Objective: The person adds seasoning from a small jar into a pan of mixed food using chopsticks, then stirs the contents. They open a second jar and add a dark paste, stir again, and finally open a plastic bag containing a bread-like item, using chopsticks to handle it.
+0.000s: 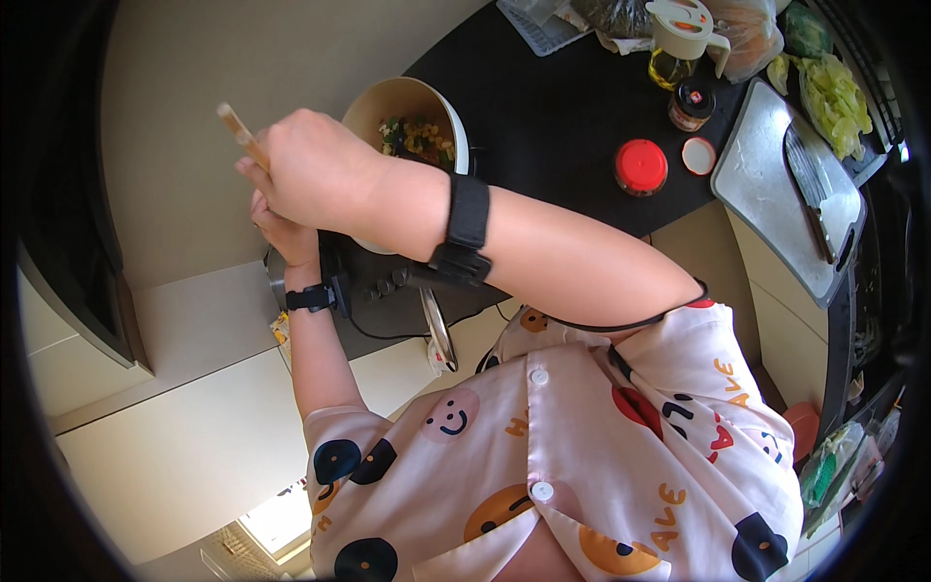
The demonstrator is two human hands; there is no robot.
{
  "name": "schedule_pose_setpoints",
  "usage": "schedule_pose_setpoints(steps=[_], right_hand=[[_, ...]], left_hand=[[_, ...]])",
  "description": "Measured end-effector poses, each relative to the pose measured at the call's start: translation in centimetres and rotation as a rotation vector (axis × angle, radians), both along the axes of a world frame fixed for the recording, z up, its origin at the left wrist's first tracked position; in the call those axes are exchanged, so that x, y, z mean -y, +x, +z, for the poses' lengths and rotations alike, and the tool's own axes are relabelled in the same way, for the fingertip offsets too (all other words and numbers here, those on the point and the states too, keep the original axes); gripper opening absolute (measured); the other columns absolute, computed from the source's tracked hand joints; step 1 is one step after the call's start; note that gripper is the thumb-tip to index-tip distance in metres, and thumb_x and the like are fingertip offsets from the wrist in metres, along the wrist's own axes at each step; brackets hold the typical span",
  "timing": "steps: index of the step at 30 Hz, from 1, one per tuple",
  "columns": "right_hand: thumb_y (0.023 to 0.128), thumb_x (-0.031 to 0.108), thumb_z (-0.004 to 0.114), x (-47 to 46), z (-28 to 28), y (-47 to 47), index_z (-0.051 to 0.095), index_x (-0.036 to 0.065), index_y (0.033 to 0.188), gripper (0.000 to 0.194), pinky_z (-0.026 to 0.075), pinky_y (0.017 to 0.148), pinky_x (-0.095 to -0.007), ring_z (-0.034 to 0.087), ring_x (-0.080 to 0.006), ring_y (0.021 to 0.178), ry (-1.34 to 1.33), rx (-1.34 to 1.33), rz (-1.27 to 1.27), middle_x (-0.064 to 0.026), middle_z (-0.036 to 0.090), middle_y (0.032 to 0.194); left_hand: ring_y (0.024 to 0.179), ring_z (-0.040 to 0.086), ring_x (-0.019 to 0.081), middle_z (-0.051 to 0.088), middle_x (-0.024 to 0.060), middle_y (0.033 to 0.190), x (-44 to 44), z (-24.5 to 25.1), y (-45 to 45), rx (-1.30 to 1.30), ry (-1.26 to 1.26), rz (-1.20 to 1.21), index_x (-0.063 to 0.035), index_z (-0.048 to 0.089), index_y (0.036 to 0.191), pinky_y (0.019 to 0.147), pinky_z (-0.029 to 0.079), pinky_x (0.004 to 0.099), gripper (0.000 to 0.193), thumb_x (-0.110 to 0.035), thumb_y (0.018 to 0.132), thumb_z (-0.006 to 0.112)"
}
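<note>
My right hand (pixel 313 164) is closed around a wooden utensil handle (pixel 244 137), whose end sticks out past the thumb side. My right forearm crosses in front of a deep pot (pixel 457 120) with a cream inside and a white rim. Diced, mixed-colour food (pixel 425 138) lies in the pot, with a dark piece that may be the utensil's head. Just below the right hand is my left hand (pixel 287 233), fingers bent. What its fingers hold, if anything, is hidden.
On the dark counter (pixel 538 124) stand a red-lidded jar (pixel 641 166), a black-lidded jar (pixel 691 105), a loose lid (pixel 699 156) and an oil jug (pixel 680 44). A knife (pixel 811 189) lies on a cutting board (pixel 764 160) near lettuce (pixel 836 105). A pot lid (pixel 436 327) stands on edge.
</note>
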State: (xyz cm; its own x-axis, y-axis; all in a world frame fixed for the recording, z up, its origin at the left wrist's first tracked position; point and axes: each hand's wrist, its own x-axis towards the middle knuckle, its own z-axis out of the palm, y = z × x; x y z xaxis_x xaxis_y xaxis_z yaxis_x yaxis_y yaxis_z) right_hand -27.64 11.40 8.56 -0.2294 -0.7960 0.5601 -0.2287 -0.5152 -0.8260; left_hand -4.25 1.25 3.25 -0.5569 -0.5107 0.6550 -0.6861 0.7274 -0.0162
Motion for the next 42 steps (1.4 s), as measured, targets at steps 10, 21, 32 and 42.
schedule_pose_setpoints(steps=[10,21,32,42], right_hand=[[0.089,0.021,0.062,-0.2,-1.6,1.8,0.070,0.000,0.088,0.022,0.057,0.067,-0.0455,0.067,-0.0397,0.068,-0.117,0.058,0.059,-0.0198,0.067,0.072],[0.091,0.023,0.064,-0.4,0.2,0.1,0.069,-0.001,0.080,0.027,0.055,0.062,-0.0460,0.064,-0.0400,0.062,-0.060,-0.005,0.003,-0.0201,0.064,0.064],[0.092,0.023,0.063,-0.2,-1.8,2.5,0.071,-0.001,0.086,0.025,0.056,0.067,-0.0443,0.066,-0.0405,0.068,-0.111,0.226,0.082,-0.0218,0.066,0.069],[0.093,0.024,0.063,-1.7,0.6,-2.6,0.068,-0.001,0.073,0.032,0.056,0.065,-0.0458,0.066,-0.0423,0.065,0.071,0.152,0.078,-0.0230,0.064,0.066]], left_hand=[[0.091,0.067,0.0295,0.067,0.0124,0.098,-0.8,1.7,-1.8,-0.093,0.045,-0.059,-0.0019,0.055,0.108,0.075,0.051,0.0387,0.029,-0.015,0.090,0.074],[0.096,0.066,0.0331,0.067,0.0168,0.108,-1.9,2.4,-2.6,0.063,-0.005,0.016,-0.0016,0.049,0.122,0.077,0.052,0.0412,0.045,-0.015,0.088,0.075],[0.101,0.065,0.0290,0.063,0.0153,0.117,-0.3,4.0,0.2,0.074,0.152,-0.228,-0.0033,0.044,0.127,0.087,0.052,0.0400,0.055,-0.015,0.086,0.079],[0.116,0.056,0.0334,0.055,0.0166,0.128,0.1,-0.6,1.9,-0.051,-0.117,-0.049,-0.0067,0.040,0.117,0.100,0.045,0.0413,0.063,-0.008,0.075,0.086]])
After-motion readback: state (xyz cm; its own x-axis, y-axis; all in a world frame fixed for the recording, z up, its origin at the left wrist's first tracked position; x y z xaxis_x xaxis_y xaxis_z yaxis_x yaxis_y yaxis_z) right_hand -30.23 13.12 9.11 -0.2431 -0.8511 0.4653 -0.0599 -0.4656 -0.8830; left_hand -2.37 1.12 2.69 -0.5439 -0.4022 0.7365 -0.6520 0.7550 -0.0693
